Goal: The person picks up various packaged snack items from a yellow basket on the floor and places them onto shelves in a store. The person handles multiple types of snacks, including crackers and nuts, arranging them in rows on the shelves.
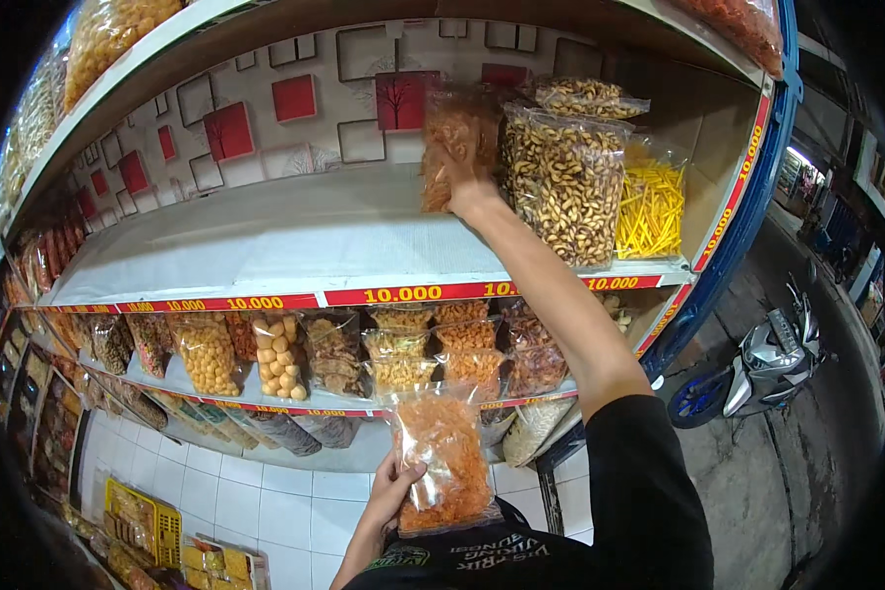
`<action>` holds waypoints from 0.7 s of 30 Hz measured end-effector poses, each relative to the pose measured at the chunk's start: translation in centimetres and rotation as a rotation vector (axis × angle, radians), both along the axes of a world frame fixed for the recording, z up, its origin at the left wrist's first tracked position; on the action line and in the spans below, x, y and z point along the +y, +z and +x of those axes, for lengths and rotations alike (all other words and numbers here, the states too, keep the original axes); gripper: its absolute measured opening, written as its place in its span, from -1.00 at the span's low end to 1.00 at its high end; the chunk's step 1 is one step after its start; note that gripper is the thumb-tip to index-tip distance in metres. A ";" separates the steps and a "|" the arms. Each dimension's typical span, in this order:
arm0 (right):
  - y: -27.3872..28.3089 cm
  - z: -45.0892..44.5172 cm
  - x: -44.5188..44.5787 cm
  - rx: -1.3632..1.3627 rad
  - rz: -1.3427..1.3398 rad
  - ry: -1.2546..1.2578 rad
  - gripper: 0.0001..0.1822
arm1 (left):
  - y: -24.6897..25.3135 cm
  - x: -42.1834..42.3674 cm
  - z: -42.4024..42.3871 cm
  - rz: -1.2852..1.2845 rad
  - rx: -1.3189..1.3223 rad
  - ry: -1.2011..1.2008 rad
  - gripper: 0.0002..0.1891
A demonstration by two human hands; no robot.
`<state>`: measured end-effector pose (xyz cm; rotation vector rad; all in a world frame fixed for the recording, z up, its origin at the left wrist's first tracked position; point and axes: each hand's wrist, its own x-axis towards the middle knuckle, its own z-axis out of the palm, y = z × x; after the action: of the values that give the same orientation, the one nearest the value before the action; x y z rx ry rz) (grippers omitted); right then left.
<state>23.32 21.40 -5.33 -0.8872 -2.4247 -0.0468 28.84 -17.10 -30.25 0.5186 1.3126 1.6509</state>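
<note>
My left hand [398,483] grips a clear plastic bag of orange shredded snack [446,464] upright against my chest, thumb across its front. Farther up, my right hand [463,173] reaches onto the upper shelf [287,221] with its fingers on a bag of orange-brown snack [442,140]. That bag is blurred and stands near the patterned back wall. Just right of it is a tall bag of small curved brown-and-cream snacks [566,184], with a similar bag [586,97] partly visible behind. A bag of yellow stick snacks [650,199] stands at the shelf's right end.
Bagged snacks, including round yellow balls [205,354], line the lower shelf. Red price strips [402,294] edge the shelves. A blue post [715,280] bounds the right side; a motorcycle [771,361] is parked beyond. A yellow crate [166,527] sits on the tiled floor [280,509].
</note>
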 end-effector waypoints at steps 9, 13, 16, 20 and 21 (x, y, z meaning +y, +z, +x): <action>-0.9 0.0 1.4 -0.080 -0.057 -0.026 0.23 | 1.6 -1.2 -0.5 0.036 -0.067 0.121 -0.44; 2.3 3.3 -4.5 -0.042 0.030 0.046 -0.05 | 3.5 -1.9 -0.8 0.143 -0.127 0.183 -0.41; 0.9 6.3 -8.6 0.347 0.285 0.366 -0.43 | 3.2 -2.2 -1.0 0.179 -0.135 0.241 -0.40; -4.9 12.3 -20.6 0.246 -0.344 0.577 -0.52 | 2.0 -3.1 -1.9 0.174 -0.101 0.250 -0.41; -7.6 13.6 -22.6 0.177 -0.330 0.581 -0.37 | 2.0 -2.9 -1.8 0.161 -0.096 0.234 -0.44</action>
<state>36.90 -1.17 -12.94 -0.2665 -2.4600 0.6324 26.99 -19.99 -28.25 0.3858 1.2119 1.9622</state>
